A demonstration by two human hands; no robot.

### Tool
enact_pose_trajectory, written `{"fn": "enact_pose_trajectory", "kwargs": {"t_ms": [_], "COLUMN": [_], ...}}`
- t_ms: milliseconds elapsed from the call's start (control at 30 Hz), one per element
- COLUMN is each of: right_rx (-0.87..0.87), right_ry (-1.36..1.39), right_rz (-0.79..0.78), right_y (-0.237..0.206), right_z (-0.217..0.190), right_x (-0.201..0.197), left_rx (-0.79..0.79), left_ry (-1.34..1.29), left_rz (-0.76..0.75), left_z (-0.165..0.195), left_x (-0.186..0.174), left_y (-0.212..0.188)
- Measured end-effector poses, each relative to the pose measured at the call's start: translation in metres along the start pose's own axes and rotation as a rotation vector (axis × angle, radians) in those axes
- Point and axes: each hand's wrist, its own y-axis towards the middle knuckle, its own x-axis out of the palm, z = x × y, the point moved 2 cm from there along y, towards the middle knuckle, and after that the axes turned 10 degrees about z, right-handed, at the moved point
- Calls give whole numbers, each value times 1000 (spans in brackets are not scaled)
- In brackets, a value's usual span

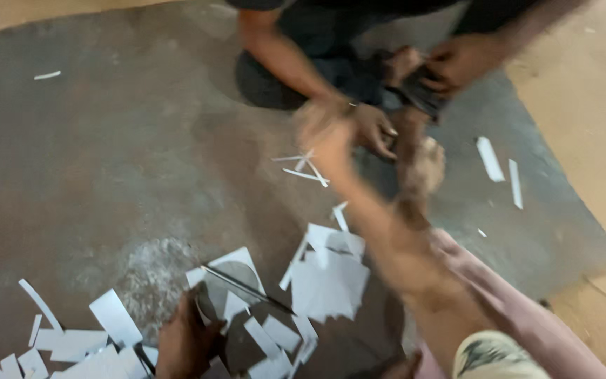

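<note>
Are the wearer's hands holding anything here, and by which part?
It cannot be told for the right hand, which is blurred. The left hand holds nothing; it presses flat on white paper scraps beside a paper circle.

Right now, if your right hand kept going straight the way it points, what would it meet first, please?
Probably the other person's hand just beyond the right hand; motion blur hides the gap.

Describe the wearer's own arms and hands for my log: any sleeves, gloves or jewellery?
No gloves on either hand. The right hand is motion-blurred, and its forearm is uncovered. Pink cloth and a cream cloth with dark print lie beside it; whether either is a sleeve is unclear. The left hand shows no sleeve. The blur hides any jewellery.
</note>
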Motion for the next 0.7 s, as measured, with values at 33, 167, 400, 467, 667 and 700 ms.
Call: {"fn": "enact_pose_trajectory", "kwargs": {"t_ms": [33, 167, 400, 467, 667, 700], "right_rx": [53, 324, 293, 212, -19, -32], "right_ry": [-58, -351, -518, -462, -300, -291], "right_rz": [173, 285, -223, -335, -632, -611], "right_y": [51, 185, 248, 237, 159, 157], "right_z": [29, 112, 124, 109, 58, 54], "right_x": [6, 37, 76, 99, 170, 166], "left_rx": [12, -117, -179, -169, -131, -123], "left_ry": [-25, -22, -14, -1, -44, -63], "left_rz": [5, -45, 19, 28, -45, -40], "left_z": [-5, -24, -38, -34, -11, -7], "left_x": [4, 23, 43, 39, 9, 5], "left_y": [8, 25, 41, 38, 19, 18]}}
